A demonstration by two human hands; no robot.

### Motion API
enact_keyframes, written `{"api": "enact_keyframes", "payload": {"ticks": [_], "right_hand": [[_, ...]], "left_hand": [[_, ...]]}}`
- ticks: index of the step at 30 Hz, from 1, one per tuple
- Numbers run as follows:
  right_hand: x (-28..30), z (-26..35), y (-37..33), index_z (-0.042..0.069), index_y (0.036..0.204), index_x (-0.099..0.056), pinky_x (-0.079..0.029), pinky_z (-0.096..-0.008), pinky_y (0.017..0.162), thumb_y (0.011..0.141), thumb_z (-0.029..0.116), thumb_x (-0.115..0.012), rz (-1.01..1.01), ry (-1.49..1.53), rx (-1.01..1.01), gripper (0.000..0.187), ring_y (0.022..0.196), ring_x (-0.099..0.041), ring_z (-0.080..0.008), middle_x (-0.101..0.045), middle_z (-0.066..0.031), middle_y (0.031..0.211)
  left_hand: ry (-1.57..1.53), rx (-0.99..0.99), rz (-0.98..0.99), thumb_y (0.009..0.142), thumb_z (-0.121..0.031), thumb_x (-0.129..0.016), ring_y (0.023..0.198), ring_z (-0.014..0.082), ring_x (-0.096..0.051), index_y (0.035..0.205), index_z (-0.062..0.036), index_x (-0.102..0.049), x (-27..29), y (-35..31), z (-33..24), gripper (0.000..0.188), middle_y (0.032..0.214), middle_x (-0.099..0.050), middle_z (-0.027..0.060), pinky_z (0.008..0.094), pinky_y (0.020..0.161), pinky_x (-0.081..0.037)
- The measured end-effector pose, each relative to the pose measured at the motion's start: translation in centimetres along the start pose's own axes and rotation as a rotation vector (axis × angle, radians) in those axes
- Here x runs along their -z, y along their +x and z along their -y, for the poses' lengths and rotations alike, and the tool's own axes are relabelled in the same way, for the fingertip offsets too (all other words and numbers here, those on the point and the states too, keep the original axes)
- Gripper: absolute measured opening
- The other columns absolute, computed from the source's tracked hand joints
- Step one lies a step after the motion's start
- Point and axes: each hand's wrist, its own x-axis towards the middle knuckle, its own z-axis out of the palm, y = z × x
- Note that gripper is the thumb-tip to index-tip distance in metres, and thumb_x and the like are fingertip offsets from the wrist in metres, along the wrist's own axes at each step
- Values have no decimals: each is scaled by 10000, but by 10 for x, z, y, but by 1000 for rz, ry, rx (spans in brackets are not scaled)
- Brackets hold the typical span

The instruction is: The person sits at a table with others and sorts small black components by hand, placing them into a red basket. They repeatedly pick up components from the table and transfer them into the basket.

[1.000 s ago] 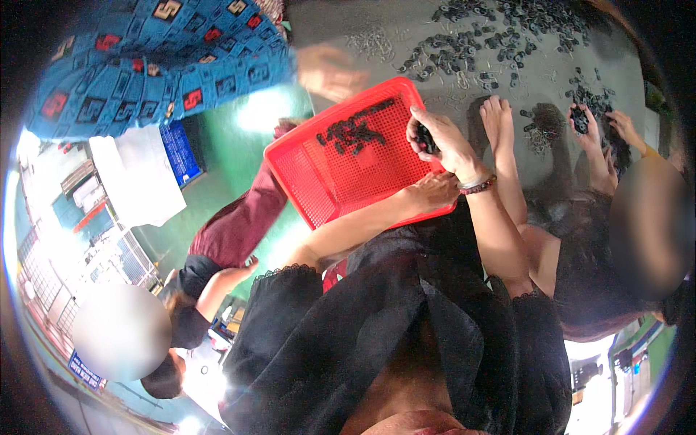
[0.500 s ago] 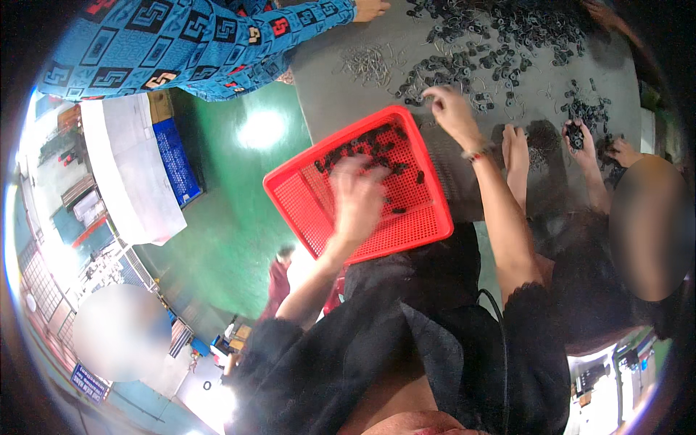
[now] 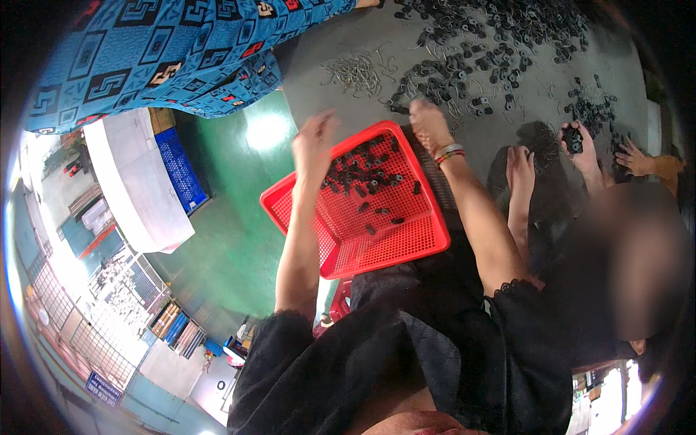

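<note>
A red perforated plastic basket point(image 3: 341, 246) rests tilted in front of me at the grey table's edge, with several small black parts point(image 3: 362, 170) scattered inside. My left hand point(image 3: 313, 148) is raised over the basket's far left rim; its fingers are smeared by motion. Over the table edge, just beyond the basket's far right corner, my right hand point(image 3: 429, 127) has its fingers curled together. Whatever they may hold is hidden. Close to those fingertips lie loose black parts point(image 3: 397, 109) on the table.
The grey table point(image 3: 319, 80) bears a large spread of black parts point(image 3: 500, 54) and a heap of thin bent metal pieces point(image 3: 355, 74). At right, a co-worker's hand point(image 3: 580, 145) holds black parts. Another person's patterned blue sleeve point(image 3: 217, 51) reaches across the far left.
My left hand has left the basket's inside and moved up and left, over its rim. My right hand has shifted slightly left and down, its fingers more curled.
</note>
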Motion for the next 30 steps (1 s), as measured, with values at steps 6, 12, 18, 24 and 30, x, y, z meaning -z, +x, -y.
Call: {"api": "enact_keyframes", "payload": {"ticks": [6,12,18,24,30], "right_hand": [[70,-31,-1,16,924,-543,-512,-314,589,776,-38,-550,-361,266,-280,158,663,-605,-219,-604,-110,780],[111,-3,-17,34,879,-539,-525,-260,501,847,17,-507,-181,1102,-488,48,605,-575,-111,-571,-47,774],[184,49,-41,27,928,-547,-532,-340,705,846,60,-521,969,1745,-130,92,925,-594,-214,-584,-101,999],[80,102,-90,20,926,-608,-463,-330,731,841,181,-519,1068,1390,-113,202,825,-580,-173,-599,-90,913],[54,105,-100,60,868,-600,-435,-388,794,774,176,-580,890,528,482,151,907,-557,-255,-589,-77,959]], "left_hand": [[766,22,467,753,-225,-662,921,343,-612,946,-19,-650,-112,101,-15,283,940,-637,183,401,779,-496],[808,-94,634,673,-133,-678,958,351,-599,941,-16,-654,-154,117,-19,294,958,-629,199,419,804,-492],[548,-74,613,661,-226,-678,870,291,-624,832,-55,-646,-121,128,8,244,869,-645,155,396,766,-490],[46,-55,475,726,-188,-716,678,170,-620,832,-40,-604,-106,141,8,214,832,-646,74,300,670,-473],[115,-122,419,720,-231,-719,725,152,-628,859,-85,-682,-96,138,-13,205,805,-669,65,303,680,-483]]}}
